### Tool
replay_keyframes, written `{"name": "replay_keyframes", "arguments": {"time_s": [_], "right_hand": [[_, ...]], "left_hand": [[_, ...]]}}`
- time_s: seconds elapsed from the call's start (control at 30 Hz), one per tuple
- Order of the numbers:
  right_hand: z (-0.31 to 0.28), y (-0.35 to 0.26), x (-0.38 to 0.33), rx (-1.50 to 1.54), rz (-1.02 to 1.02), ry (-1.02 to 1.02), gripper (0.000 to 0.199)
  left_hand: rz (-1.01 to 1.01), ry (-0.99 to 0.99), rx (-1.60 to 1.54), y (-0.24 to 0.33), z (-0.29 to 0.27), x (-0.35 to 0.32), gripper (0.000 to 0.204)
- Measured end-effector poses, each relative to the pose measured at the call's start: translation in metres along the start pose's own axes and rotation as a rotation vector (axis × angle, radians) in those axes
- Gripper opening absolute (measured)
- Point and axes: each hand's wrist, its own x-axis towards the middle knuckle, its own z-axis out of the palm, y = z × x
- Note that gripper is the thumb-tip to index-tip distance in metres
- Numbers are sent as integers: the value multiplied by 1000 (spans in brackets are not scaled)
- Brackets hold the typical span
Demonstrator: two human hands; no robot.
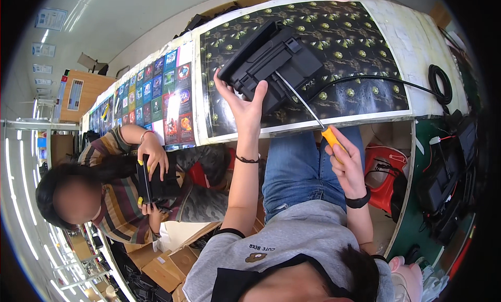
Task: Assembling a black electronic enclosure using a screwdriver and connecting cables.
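A black plastic device housing point(276, 62) rests tilted on the dark patterned mat of the table. My left hand point(244, 103) holds its near left edge, thumb up on one side and fingers behind it. In my right hand point(344, 158) is a screwdriver point(300, 97) with a yellow handle and a long metal shaft. Its tip reaches the side of the housing near the middle; what it touches there is too small to tell. A black cable point(365, 77) runs from beside the housing to the right.
The cable ends in a coil point(441, 85) at the table's right. Card-printed sheets point(151, 96) cover its left part. At my left a co-worker point(122, 182) holds another black device point(156, 182). A green surface point(404, 239) at right bears black parts point(443, 182); a red stool point(383, 171) stands below.
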Motion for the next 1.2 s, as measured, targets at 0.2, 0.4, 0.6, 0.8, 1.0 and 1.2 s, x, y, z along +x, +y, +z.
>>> {"name": "replay_keyframes", "arguments": {"time_s": [0.2, 0.4, 0.6, 0.8, 1.0, 1.2], "right_hand": [[5, 10, -6, -583, -589, 117, 36], [26, 9, -4, -1381, -1119, 194, 37], [24, 11, 1, -1503, -1195, 254, 39], [23, 12, 2, -1399, -1118, 239, 36], [25, 19, -3, -965, -771, 147, 38], [18, 8, -8, -312, 122, -208, 38]], "left_hand": [[3, 76, -63, -2, 7, -5, 104], [-51, 117, -81, -5, 3, -1, 101], [-75, 102, -126, 1, 4, 0, 101], [-60, 65, -96, 0, 3, 1, 99], [-31, 23, -117, -2, -2, 2, 100], [-12, 14, -190, -7, -13, 0, 103]]}}
